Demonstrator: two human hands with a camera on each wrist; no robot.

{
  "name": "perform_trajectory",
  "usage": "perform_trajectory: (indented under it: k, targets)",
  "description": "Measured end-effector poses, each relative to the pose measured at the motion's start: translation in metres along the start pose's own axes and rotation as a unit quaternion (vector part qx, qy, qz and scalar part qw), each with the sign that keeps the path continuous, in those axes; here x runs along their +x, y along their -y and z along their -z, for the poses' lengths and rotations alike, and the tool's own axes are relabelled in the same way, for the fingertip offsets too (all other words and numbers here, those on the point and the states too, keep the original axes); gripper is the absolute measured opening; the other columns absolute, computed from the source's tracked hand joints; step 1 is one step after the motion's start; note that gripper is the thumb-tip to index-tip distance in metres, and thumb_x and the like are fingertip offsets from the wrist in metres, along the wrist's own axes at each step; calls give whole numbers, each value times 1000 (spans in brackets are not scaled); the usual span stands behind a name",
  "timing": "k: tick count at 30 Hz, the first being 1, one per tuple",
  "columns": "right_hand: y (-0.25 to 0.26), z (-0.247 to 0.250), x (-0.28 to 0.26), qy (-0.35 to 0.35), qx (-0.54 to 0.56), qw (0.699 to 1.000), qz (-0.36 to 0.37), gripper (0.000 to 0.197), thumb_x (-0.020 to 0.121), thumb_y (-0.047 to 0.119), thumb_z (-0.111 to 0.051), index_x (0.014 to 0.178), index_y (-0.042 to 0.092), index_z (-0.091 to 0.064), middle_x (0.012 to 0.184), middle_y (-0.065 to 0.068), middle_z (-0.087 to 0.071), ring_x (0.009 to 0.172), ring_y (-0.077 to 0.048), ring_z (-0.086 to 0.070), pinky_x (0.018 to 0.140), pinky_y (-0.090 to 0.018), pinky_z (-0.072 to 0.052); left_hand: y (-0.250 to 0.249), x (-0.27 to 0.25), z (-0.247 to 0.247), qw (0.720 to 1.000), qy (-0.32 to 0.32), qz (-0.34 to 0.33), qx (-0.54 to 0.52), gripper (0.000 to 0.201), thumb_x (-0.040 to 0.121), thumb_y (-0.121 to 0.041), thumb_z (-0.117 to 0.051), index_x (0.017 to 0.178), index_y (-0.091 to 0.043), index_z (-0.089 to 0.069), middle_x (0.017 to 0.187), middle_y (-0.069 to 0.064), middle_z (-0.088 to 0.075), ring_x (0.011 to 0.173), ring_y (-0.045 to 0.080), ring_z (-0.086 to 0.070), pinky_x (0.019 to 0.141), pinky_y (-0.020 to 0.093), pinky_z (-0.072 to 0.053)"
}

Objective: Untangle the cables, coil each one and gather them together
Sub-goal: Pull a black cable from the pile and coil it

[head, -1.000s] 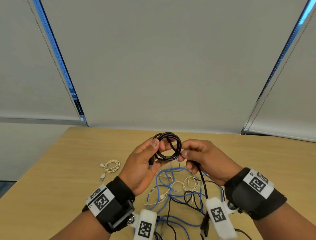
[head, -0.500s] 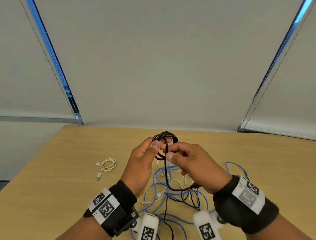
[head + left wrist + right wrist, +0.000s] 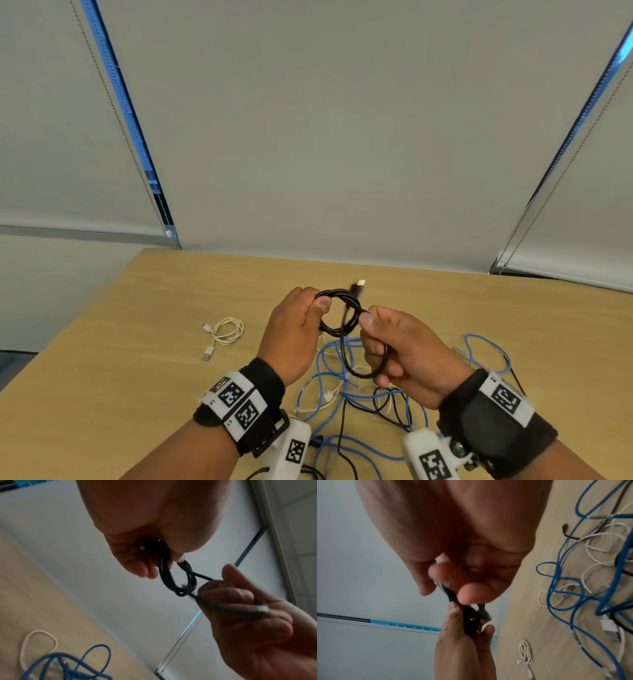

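A black cable (image 3: 339, 313) is wound into a small coil held above the table. My left hand (image 3: 301, 325) grips the coil's left side between thumb and fingers. My right hand (image 3: 394, 346) pinches the coil's right side, with a loose loop of the same cable curling under its fingers. The cable's plug end (image 3: 358, 287) sticks up blurred above the coil. In the left wrist view the black coil (image 3: 176, 577) spans between both hands. Below the hands a tangle of blue, white and black cables (image 3: 346, 387) lies on the wooden table (image 3: 137, 377).
A coiled white cable (image 3: 224, 334) with USB plugs lies on the table to the left of my hands. Grey roller blinds with bead chains rise behind the table's far edge. More blue cable (image 3: 486, 353) loops out to the right of my right wrist.
The right hand has wound the black cable's free tail around the coil; the tail no longer hangs down to the table, and its plug end now sticks up above the coil.
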State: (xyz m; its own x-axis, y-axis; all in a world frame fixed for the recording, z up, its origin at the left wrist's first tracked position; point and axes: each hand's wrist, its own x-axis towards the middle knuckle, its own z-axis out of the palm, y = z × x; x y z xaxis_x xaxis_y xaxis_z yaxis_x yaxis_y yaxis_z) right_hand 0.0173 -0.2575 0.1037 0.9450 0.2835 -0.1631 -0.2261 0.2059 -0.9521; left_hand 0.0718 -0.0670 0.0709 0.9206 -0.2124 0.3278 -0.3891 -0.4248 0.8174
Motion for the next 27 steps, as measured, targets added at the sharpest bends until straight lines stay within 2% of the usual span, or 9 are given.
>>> perform_trajectory:
  k: [2, 5, 8, 12, 15, 17, 19, 22, 27]
  targets:
    - [-4, 3, 0, 10, -53, 999, -2, 26, 92, 34, -69, 76, 16, -59, 68, -7, -55, 46, -10, -42, 46, -26, -46, 0, 4, 0, 998, -18, 40, -44, 25, 105, -30, -44, 90, -22, -62, 92, 1, -65, 80, 19, -67, 60, 27, -58]
    - [-9, 7, 0, 20, -216, 976, -17, 19, 94, 34, -66, 82, 19, -67, 88, -9, -72, 63, -11, -56, 59, -29, -50, -2, 13, 6, 977, -55, 121, -164, 29, 107, -29, -43, 90, -15, -62, 86, -7, -70, 81, 8, -71, 65, 33, -63]
    - [-16, 13, 1, 21, -275, 960, -39, 25, 96, 38, -63, 83, 16, -61, 86, -5, -73, 65, -11, -58, 60, -30, -49, -7, 20, 13, 951, -68, 159, -256, 30, 107, -27, -45, 87, -15, -64, 86, -1, -69, 84, 14, -72, 71, 39, -64]
    - [-18, 23, 4, -62, -480, 875, 3, 31, 94, 45, -64, 69, 26, -60, 88, 2, -62, 71, -8, -58, 70, -32, -53, -15, 23, 25, 909, -71, 203, -356, 32, 108, -29, -43, 87, -13, -61, 79, 3, -68, 77, 25, -74, 73, 39, -62]
    - [-13, 23, 9, -117, -432, 893, 50, 17, 94, 33, -66, 80, 27, -72, 88, -5, -67, 76, -24, -65, 78, -49, -58, -19, 22, 30, 847, -59, 256, -463, 32, 108, -30, -45, 88, -11, -61, 76, 5, -67, 72, 25, -73, 68, 38, -63]
    - [-10, 20, 13, -161, -364, 912, 102, 13, 94, 25, -67, 87, 32, -75, 93, 2, -72, 85, -18, -69, 83, -46, -58, -22, 18, 25, 821, -18, 297, -486, 33, 106, -34, -47, 89, -10, -61, 77, 8, -68, 70, 25, -72, 65, 38, -63]
    - [-9, 15, 18, -184, -274, 932, 148, 22, 94, 16, -67, 91, 36, -77, 100, 6, -75, 96, -12, -71, 89, -38, -56, -21, 13, 16, 823, 20, 321, -468, 35, 106, -36, -46, 90, -9, -60, 83, 11, -68, 79, 31, -75, 69, 40, -63]
    - [-9, 8, 22, -184, -171, 954, 166, 27, 96, 7, -62, 96, 30, -78, 103, 0, -78, 103, -15, -73, 92, -35, -57, -15, 10, 6, 840, -12, 302, -451, 35, 107, -32, -45, 88, -7, -60, 99, 17, -68, 98, 35, -75, 82, 44, -62]
    - [-16, 10, 23, -173, -109, 970, 129, 22, 99, 1, -57, 103, 13, -75, 103, -8, -77, 101, -22, -75, 87, -31, -60, -10, 17, 16, 839, -71, 245, -480, 32, 107, -26, -46, 86, -11, -64, 95, 11, -69, 95, 31, -75, 83, 43, -61]
